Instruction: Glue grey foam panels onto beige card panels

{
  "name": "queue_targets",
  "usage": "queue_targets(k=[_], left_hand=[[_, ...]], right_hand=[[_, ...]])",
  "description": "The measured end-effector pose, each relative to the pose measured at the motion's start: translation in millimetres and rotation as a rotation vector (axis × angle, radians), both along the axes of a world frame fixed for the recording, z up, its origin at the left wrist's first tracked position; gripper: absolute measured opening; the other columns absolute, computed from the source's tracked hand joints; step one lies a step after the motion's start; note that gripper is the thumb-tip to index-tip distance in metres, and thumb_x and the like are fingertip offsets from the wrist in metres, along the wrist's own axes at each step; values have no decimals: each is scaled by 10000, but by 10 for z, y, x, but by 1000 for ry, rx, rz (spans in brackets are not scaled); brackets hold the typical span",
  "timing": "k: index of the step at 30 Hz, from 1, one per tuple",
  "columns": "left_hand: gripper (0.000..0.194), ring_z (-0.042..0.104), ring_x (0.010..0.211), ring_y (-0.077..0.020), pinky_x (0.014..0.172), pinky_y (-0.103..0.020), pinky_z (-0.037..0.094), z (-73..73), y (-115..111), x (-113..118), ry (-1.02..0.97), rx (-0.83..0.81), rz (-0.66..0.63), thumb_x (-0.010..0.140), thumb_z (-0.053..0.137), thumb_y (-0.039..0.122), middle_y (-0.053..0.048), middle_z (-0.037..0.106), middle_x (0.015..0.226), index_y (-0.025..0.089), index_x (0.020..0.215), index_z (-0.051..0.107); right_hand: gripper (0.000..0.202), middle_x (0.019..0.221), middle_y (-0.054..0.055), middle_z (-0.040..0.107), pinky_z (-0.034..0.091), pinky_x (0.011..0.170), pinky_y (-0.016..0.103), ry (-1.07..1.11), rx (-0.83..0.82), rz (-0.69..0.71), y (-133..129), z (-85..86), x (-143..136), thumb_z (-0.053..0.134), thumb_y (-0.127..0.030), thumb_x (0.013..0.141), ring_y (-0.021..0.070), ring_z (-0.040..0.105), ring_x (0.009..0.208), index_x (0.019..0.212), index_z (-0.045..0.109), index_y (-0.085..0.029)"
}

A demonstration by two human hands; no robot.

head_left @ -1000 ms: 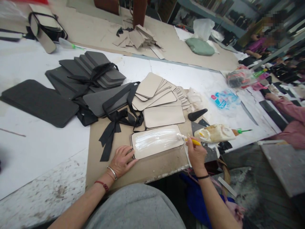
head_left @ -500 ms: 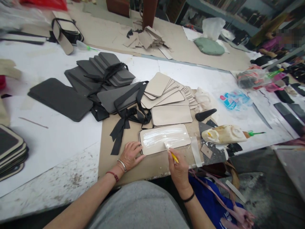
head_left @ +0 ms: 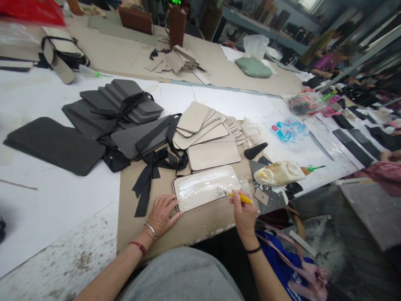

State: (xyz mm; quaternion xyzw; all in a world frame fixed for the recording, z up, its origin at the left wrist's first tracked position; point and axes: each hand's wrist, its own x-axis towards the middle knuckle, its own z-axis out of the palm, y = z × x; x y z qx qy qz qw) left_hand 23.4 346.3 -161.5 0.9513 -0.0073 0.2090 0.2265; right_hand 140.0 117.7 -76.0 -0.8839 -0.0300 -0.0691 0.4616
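A beige rounded panel (head_left: 203, 193) with wet white streaks lies on brown board near the table's front edge. The fingers of my left hand (head_left: 163, 214) are spread, their tips at the panel's left end. In my right hand (head_left: 244, 215) is a yellow-handled brush (head_left: 241, 197), its white-coated bristles on the right part of the panel. Behind the panel, more beige panels (head_left: 214, 155) lie stacked and fanned out. Dark grey panels (head_left: 53, 144), some with black ribbons (head_left: 147, 177), are to the left.
A glue-crusted container (head_left: 278, 173) and a black pointed object (head_left: 256, 151) lie at the right. Cardboard scraps (head_left: 177, 60) and a green bundle (head_left: 253, 67) are farther back. People are at the far right.
My right hand has moved right with the brush, whose handle now tilts closer to level. The whole view has shifted. My left hand remains at the panel's left end.
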Motion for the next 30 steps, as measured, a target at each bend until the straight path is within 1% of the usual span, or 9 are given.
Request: queue_targets(k=[3, 5, 11, 16, 20, 22, 24, 27, 30], left_hand=[[264, 547, 967, -221, 870, -402, 443, 2, 2, 11, -41, 11, -6, 764, 603, 338, -94, 619, 1015, 188, 981, 580], [267, 552, 957, -220, 859, -394, 447, -1, 6, 17, -62, 24, -9, 761, 607, 334, -92, 620, 1003, 185, 981, 577], [279, 557, 944, -220, 846, -386, 452, -18, 29, 26, -87, 73, -32, 758, 611, 327, -95, 615, 995, 181, 993, 571], [280, 572, 938, -220, 840, -381, 464, -17, 35, 26, -95, 66, -29, 749, 614, 325, -87, 628, 991, 196, 996, 583], [279, 586, 926, -220, 803, -371, 493, -15, 41, 30, -120, 77, -18, 743, 608, 338, -82, 641, 981, 217, 993, 594], [294, 596, 915, -221, 779, -362, 510, -10, 56, 41, -133, 93, -16, 727, 619, 352, -82, 647, 975, 225, 992, 600], [319, 608, 900, -220, 755, -348, 529, -2, 80, 55, -129, 107, -24, 706, 634, 376, -78, 652, 969, 238, 993, 605], [349, 623, 881, -215, 727, -325, 552, -8, 116, 61, -111, 113, -58, 686, 648, 408, -74, 659, 960, 253, 996, 608], [359, 634, 884, -214, 721, -308, 563, -81, 135, 34, -88, 111, -77, 699, 639, 411, -85, 661, 965, 242, 1013, 604]], right_hand=[[409, 789, 72, 675, 517, 633, 310, 130, 142, 37, -2, -9, 75, 513, -531, 790, 180, 640, 631, 899, 608, -148], [453, 800, 81, 682, 522, 622, 316, 198, 183, 55, -28, -32, 175, 522, -566, 765, 185, 644, 627, 894, 612, -141], [566, 634, 70, 669, 509, 657, 343, 78, 10, -189, -435, 64, 687, 500, -676, 702, 224, 655, 620, 847, 605, -139], [532, 628, 62, 671, 495, 644, 329, 79, -47, -125, -554, 117, 800, 474, -659, 733, 223, 655, 615, 860, 608, -161], [560, 603, 63, 652, 456, 640, 336, 2, -228, -168, -538, 166, 895, 408, -684, 747, 232, 637, 608, 818, 619, -170], [565, 606, 69, 638, 431, 621, 328, -79, -305, -133, -449, 251, 983, 361, -674, 773, 226, 615, 605, 803, 618, -171], [530, 612, 72, 615, 406, 599, 315, -146, -360, -39, -264, 372, 1088, 329, -631, 809, 214, 585, 606, 736, 597, -179], [421, 650, 61, 593, 391, 610, 293, -171, -381, 144, 170, 571, 1272, 310, -499, 863, 189, 553, 642, 682, 541, -198], [329, 707, 37, 609, 398, 634, 261, -92, -315, 323, 681, 697, 1502, 280, -363, 897, 159, 562, 671, 785, 536, -190]])
